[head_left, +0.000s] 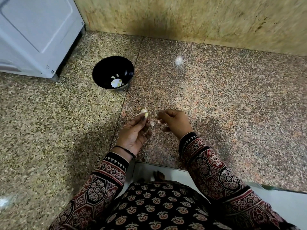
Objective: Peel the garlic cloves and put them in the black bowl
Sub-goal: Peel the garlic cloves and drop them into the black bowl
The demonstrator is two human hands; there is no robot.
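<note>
A single wide-angle camera on the person's head looks forward and steeply down onto the speckled counter (216, 105). The left hand (132, 135) and right hand (176, 123) sit close to the lens, just below the middle of the frame. The patterned sleeves (216, 176) and torso (157, 209) fill the near edge. The black bowl (106, 68) lies farther off, left of centre. The far wall (199, 19) runs along the top, and a white appliance (33, 30) fills the far left corner. Straight lines bow toward the frame's edges.
</note>
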